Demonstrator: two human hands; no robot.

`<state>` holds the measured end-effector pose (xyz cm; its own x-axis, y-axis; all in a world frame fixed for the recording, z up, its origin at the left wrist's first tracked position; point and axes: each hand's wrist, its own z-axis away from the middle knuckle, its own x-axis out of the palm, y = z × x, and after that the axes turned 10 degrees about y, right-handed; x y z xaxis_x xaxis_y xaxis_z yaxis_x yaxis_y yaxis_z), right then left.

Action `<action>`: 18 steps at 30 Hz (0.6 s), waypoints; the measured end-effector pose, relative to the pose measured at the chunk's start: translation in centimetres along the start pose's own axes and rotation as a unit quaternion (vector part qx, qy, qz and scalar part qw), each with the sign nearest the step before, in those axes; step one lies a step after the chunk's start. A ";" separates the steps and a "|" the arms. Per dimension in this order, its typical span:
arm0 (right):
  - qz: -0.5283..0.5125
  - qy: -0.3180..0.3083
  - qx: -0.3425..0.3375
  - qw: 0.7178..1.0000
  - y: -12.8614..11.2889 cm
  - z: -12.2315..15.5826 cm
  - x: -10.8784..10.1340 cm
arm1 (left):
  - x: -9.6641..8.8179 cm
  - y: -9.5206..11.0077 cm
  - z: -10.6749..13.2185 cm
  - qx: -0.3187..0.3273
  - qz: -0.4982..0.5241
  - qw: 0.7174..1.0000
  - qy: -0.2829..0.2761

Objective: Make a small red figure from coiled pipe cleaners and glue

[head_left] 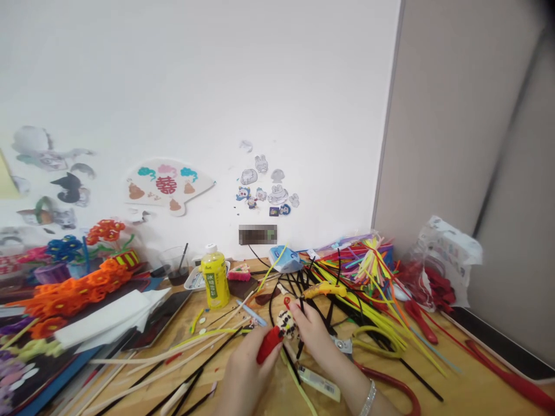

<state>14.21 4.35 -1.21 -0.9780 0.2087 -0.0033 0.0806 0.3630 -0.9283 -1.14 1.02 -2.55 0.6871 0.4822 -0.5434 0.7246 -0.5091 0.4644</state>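
Bracing the doll (281,329) between both hands likely helped: the left hand (251,353) closed snugly round its red end; the right hand (310,329) pinched near its red loop (287,301).

A wooden counter (180,326) fills the lower part of the frame, with cream stems (125,361) strewn across its lower left, black stems (422,381) there and at lower right, and a dark phone (171,315) beside folded paper (108,320) left of centre. Along the wall, near mid-frame, stand a clear cup (176,264) and a yellow bottle (215,283) by a white tray (189,287), then a pink item (239,273) and a blue-white pack (285,259). Right of centre lie a heap of coloured stems (373,260), yellow-handled scissors (396,348) and a red tool (420,323), with a dark slab (498,344) at the frame's right edge.
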 end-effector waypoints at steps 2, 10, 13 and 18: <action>0.004 -0.011 -0.003 1.000 0.1 -0.1 0.0 | -0.1 -0.1 0.0 0.009 -0.004 1.000 -0.003; 0.010 0.039 0.010 0.999 0.6 0.6 0.9 | -0.1 -0.2 0.0 0.038 -0.010 0.999 -0.002; 0.008 0.031 0.005 0.999 0.4 0.5 0.7 | -0.1 0.0 0.0 0.041 -0.019 0.999 0.004; 0.015 0.028 0.002 0.999 0.1 0.5 0.5 | -0.1 -0.1 0.3 0.046 -0.027 0.998 0.018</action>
<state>13.59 4.06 -1.48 -0.9628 0.2700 -0.0113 0.1098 0.3525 -0.9293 -1.26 0.82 -2.70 0.6501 0.5350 -0.5396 0.7538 -0.5438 0.3689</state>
